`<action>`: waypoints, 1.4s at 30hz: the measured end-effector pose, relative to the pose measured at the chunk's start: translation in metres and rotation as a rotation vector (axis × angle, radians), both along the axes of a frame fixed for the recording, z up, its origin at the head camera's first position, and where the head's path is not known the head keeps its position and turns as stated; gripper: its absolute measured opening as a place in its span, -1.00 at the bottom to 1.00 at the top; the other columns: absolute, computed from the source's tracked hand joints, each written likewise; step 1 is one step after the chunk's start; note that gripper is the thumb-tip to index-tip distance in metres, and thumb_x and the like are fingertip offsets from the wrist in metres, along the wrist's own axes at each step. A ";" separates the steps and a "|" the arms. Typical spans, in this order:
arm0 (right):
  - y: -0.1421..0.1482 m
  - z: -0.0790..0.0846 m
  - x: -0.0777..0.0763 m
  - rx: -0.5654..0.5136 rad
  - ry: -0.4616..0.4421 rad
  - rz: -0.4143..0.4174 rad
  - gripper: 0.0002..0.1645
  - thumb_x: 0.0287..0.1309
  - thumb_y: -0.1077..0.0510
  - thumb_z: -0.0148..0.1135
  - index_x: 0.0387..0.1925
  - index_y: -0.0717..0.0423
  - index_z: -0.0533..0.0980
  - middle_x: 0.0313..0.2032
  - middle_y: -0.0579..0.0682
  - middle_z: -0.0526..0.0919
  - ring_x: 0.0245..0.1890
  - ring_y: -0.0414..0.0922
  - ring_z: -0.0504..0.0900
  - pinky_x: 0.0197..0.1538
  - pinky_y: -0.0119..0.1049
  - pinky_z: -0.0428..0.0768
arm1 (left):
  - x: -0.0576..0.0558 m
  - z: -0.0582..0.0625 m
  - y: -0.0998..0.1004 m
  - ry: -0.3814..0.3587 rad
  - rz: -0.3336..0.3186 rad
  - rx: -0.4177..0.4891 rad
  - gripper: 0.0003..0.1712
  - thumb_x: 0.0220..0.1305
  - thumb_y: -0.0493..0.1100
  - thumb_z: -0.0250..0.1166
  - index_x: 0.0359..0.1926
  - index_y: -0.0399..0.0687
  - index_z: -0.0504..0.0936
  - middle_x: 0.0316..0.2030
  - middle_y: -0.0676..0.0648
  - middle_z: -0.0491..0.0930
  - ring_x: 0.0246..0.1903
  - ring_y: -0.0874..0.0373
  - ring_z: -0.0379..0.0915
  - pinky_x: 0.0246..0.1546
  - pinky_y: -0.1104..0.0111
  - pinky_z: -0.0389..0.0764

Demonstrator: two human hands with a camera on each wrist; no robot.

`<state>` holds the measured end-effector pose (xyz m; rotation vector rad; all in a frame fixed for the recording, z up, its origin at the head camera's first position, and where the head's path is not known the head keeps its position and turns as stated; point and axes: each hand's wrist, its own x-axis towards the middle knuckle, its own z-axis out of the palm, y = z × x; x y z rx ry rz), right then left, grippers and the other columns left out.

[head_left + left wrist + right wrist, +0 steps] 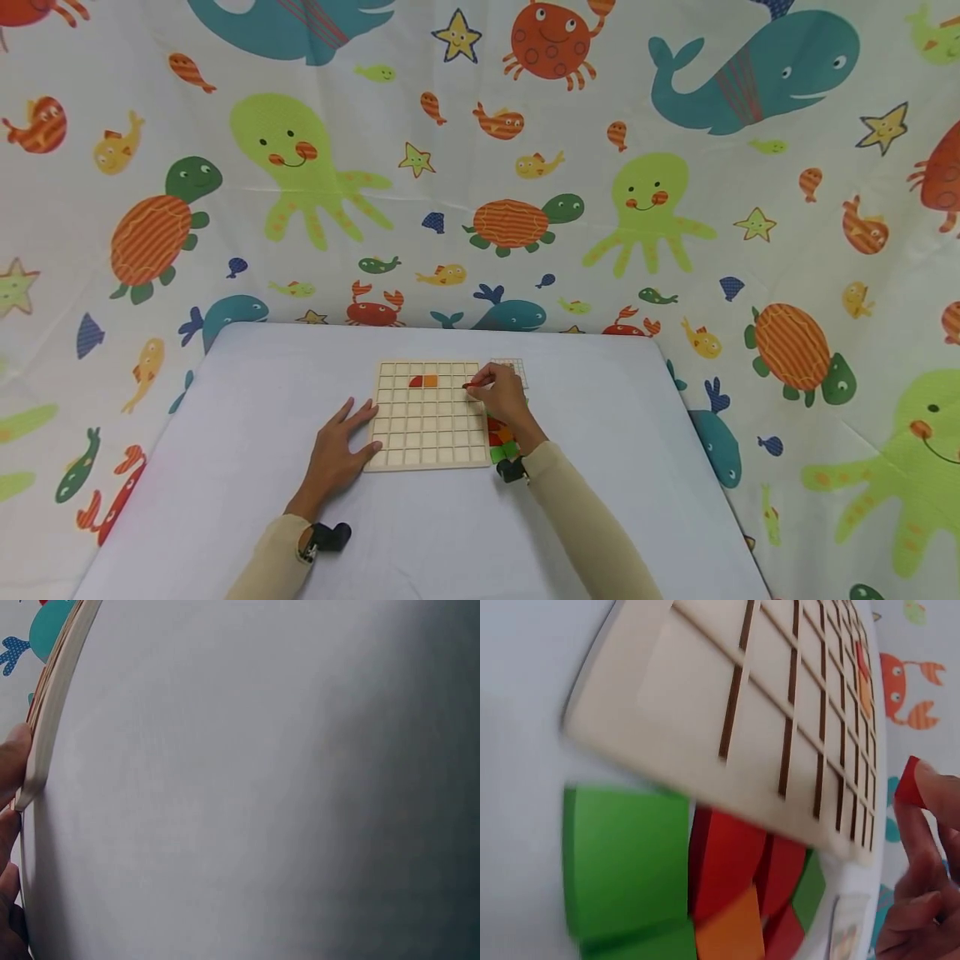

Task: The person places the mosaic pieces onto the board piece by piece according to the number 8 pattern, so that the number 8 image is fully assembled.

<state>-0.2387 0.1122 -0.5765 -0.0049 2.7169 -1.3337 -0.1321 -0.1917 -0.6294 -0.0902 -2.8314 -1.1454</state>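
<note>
A light wooden grid board (427,433) lies flat on the table. In its upper part sit a red piece with a curved edge (416,382) and, touching it on the right, an orange square piece (431,381). My right hand (501,398) is over the board's upper right side and pinches a small red piece (910,784) between thumb and fingertips. My left hand (333,454) rests against the board's left edge, fingers spread and thumb near the lower left corner. Only part of that hand shows in the left wrist view.
Several loose green (630,862), red (727,859) and orange (731,926) pieces lie close together beside the board's right edge, partly under my right arm. Behind the right hand lies a small card with a printed grid (514,367). A patterned cloth (480,275) hangs behind the white table (247,400).
</note>
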 end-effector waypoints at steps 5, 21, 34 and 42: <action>-0.012 -0.002 0.001 -0.082 0.012 -0.044 -0.88 0.25 0.14 0.53 -0.22 -0.02 0.70 -0.26 -0.02 0.70 -0.19 -0.07 0.60 -0.23 -0.31 0.66 | 0.001 -0.001 -0.001 0.012 -0.002 0.006 -0.23 0.25 -0.18 0.52 0.47 -0.10 0.52 0.54 -0.12 0.41 0.63 -0.37 0.04 0.55 -0.35 0.13; -0.054 -0.014 -0.006 0.046 0.066 -0.131 -0.95 0.31 0.13 0.42 -0.21 -0.06 0.74 -0.40 -0.07 0.78 -0.43 -0.16 0.65 -0.46 -0.32 0.49 | 0.001 -0.001 -0.002 0.037 -0.008 0.009 -0.24 0.24 -0.18 0.53 0.45 -0.12 0.54 0.51 -0.13 0.44 0.62 -0.37 0.07 0.54 -0.36 0.15; -0.057 -0.006 -0.004 0.122 0.071 -0.114 -0.94 0.28 0.10 0.47 -0.26 -0.02 0.74 -0.42 -0.05 0.76 -0.48 -0.14 0.63 -0.50 -0.30 0.46 | 0.002 0.002 0.001 0.051 -0.008 0.001 -0.26 0.24 -0.19 0.52 0.44 -0.13 0.55 0.51 -0.14 0.44 0.61 -0.38 0.08 0.52 -0.38 0.17; -0.063 -0.017 -0.014 0.144 0.021 -0.119 -0.95 0.28 0.07 0.47 -0.31 -0.08 0.74 -0.43 -0.12 0.74 -0.40 -0.15 0.62 -0.38 -0.30 0.51 | 0.002 0.001 0.000 0.053 -0.005 0.007 -0.25 0.25 -0.18 0.52 0.45 -0.12 0.54 0.51 -0.14 0.45 0.61 -0.38 0.08 0.53 -0.38 0.16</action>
